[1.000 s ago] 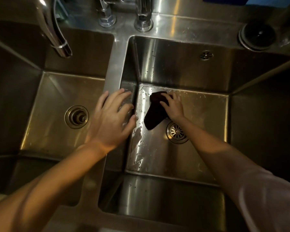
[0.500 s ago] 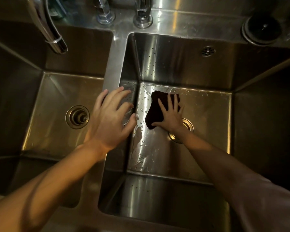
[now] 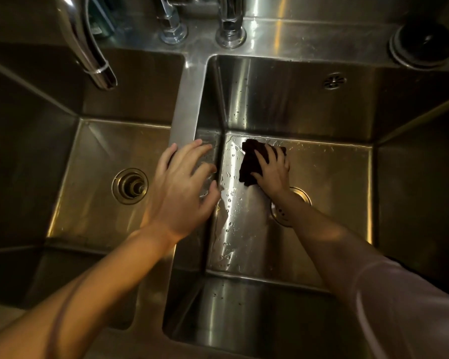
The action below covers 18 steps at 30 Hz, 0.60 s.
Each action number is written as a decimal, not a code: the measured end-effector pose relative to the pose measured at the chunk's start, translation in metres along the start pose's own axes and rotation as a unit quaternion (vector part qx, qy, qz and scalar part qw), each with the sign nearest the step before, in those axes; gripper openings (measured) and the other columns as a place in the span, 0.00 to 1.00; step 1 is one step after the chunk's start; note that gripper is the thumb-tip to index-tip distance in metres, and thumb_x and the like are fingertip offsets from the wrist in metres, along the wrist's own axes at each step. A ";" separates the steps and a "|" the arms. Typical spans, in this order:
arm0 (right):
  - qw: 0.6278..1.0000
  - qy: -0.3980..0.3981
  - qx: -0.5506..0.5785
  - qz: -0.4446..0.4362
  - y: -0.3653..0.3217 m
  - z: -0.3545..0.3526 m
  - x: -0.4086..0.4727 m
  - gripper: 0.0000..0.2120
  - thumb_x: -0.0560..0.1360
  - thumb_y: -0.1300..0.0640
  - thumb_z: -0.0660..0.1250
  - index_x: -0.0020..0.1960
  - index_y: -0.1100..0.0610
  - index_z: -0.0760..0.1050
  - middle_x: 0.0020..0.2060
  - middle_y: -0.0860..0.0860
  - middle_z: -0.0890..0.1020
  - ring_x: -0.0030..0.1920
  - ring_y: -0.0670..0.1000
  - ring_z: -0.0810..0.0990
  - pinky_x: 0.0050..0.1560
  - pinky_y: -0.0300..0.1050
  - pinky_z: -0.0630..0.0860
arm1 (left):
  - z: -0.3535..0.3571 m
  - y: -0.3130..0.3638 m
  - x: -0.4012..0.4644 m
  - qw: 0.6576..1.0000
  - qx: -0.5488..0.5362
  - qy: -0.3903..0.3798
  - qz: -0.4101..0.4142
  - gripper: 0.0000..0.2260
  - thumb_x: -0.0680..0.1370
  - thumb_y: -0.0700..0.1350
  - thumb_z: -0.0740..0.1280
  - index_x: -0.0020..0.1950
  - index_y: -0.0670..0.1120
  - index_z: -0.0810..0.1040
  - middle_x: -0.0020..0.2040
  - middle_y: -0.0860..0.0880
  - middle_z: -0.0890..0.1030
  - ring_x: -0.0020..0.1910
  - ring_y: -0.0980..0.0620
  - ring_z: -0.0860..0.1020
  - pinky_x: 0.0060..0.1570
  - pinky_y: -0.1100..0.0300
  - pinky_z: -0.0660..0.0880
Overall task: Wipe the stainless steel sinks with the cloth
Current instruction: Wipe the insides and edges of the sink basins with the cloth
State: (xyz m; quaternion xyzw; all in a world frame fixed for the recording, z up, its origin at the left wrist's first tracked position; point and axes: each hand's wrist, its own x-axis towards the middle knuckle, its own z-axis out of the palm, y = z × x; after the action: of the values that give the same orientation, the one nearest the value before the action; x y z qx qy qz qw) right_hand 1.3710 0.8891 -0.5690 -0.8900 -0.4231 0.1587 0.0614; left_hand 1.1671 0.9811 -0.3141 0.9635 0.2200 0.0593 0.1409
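Two stainless steel sinks sit side by side: the left sink (image 3: pixel 94 193) and the right sink (image 3: pixel 332 177), split by a steel divider (image 3: pixel 189 99). A dark cloth (image 3: pixel 249 164) lies on the wet floor of the right sink near its far left corner. My right hand (image 3: pixel 274 169) presses flat on the cloth with fingers spread, just beyond the right drain (image 3: pixel 300 195), which my wrist partly hides. My left hand (image 3: pixel 184 187) rests open on the divider, fingers apart, holding nothing.
A curved faucet spout (image 3: pixel 94 53) hangs over the left sink, whose drain (image 3: pixel 130 186) is uncovered. Two tap bases (image 3: pixel 230 35) stand on the back ledge. A round black stopper (image 3: pixel 423 45) sits at the far right. An overflow grille (image 3: pixel 335 80) is in the right sink's back wall.
My right hand has flattened onto the cloth and bunched it from a long strip into a compact wad near the far left corner. My left hand has stayed on the divider.
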 end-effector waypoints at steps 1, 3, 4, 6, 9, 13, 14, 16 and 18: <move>1.000 0.014 0.022 0.002 -0.001 -0.001 0.005 0.33 0.73 0.46 0.67 0.75 0.50 0.60 0.75 0.55 0.59 0.74 0.59 0.54 0.73 0.60 0.52 | 0.000 0.000 0.000 1.000 0.001 -0.001 -0.001 0.12 0.75 0.46 0.61 0.49 0.42 0.81 0.64 0.43 0.76 0.69 0.46 0.69 0.72 0.48 0.56; 0.996 0.040 0.081 0.016 -0.007 -0.003 0.014 0.34 0.72 0.48 0.69 0.75 0.49 0.60 0.74 0.54 0.61 0.74 0.58 0.56 0.72 0.59 0.54 | -0.001 0.001 0.001 1.000 0.006 -0.003 -0.002 0.12 0.74 0.46 0.61 0.49 0.42 0.81 0.64 0.43 0.77 0.69 0.46 0.69 0.72 0.48 0.57; 0.993 0.050 0.108 0.023 -0.012 -0.004 0.018 0.36 0.71 0.49 0.70 0.75 0.47 0.59 0.73 0.53 0.63 0.73 0.57 0.57 0.72 0.59 0.56 | -0.001 0.001 0.001 1.000 0.008 -0.004 -0.002 0.12 0.74 0.46 0.61 0.49 0.42 0.81 0.64 0.43 0.77 0.69 0.46 0.69 0.72 0.48 0.57; 0.988 0.059 0.142 0.028 -0.022 -0.004 0.023 0.39 0.69 0.50 0.73 0.75 0.46 0.58 0.71 0.51 0.67 0.73 0.56 0.59 0.71 0.58 0.58 | -0.001 0.001 0.001 1.000 0.011 -0.009 0.000 0.12 0.74 0.46 0.61 0.49 0.42 0.81 0.64 0.43 0.77 0.69 0.46 0.69 0.72 0.47 0.56; 0.987 0.057 0.150 0.006 -0.033 0.002 0.019 0.31 0.69 0.51 0.73 0.70 0.47 0.68 0.69 0.50 0.70 0.73 0.54 0.60 0.71 0.57 0.57 | 0.000 0.000 0.001 1.000 0.008 -0.010 -0.001 0.11 0.74 0.46 0.62 0.49 0.42 0.81 0.64 0.44 0.77 0.70 0.47 0.68 0.72 0.47 0.55; 0.978 0.069 0.179 -0.085 -0.021 0.017 -0.017 0.21 0.69 0.56 0.73 0.61 0.48 0.78 0.66 0.50 0.75 0.72 0.57 0.64 0.70 0.58 0.59 | 0.000 0.000 0.001 1.000 0.006 -0.008 -0.001 0.09 0.74 0.44 0.64 0.49 0.43 0.81 0.64 0.44 0.77 0.70 0.47 0.69 0.72 0.46 0.56; 0.973 0.071 0.191 -0.103 -0.013 0.019 -0.025 0.20 0.69 0.57 0.73 0.60 0.48 0.79 0.65 0.50 0.76 0.71 0.57 0.65 0.70 0.59 0.60 | 0.000 0.000 0.001 1.000 0.007 -0.010 -0.002 0.09 0.74 0.44 0.64 0.49 0.43 0.81 0.64 0.44 0.77 0.70 0.47 0.69 0.72 0.47 0.56; 0.970 0.076 0.207 -0.106 0.002 0.019 -0.031 0.19 0.69 0.58 0.72 0.59 0.48 0.80 0.64 0.49 0.77 0.71 0.57 0.66 0.69 0.57 0.61 | 0.000 0.000 0.001 1.000 0.011 -0.014 -0.004 0.10 0.74 0.44 0.63 0.49 0.42 0.81 0.63 0.44 0.77 0.69 0.46 0.69 0.72 0.47 0.56; 0.971 0.076 0.217 -0.069 0.007 0.012 -0.017 0.18 0.70 0.59 0.71 0.60 0.49 0.79 0.65 0.50 0.77 0.71 0.57 0.65 0.69 0.58 0.62 | 0.000 0.002 0.002 1.000 0.006 -0.013 -0.008 0.12 0.74 0.45 0.61 0.48 0.42 0.82 0.63 0.43 0.78 0.69 0.45 0.70 0.71 0.46 0.58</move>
State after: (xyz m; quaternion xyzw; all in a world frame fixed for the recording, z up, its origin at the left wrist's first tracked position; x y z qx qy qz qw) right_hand 1.3618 0.8712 -0.5785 -0.8334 -0.4336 0.1737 0.2956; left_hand 1.1695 0.9807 -0.3133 0.9633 0.2258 0.0447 0.1380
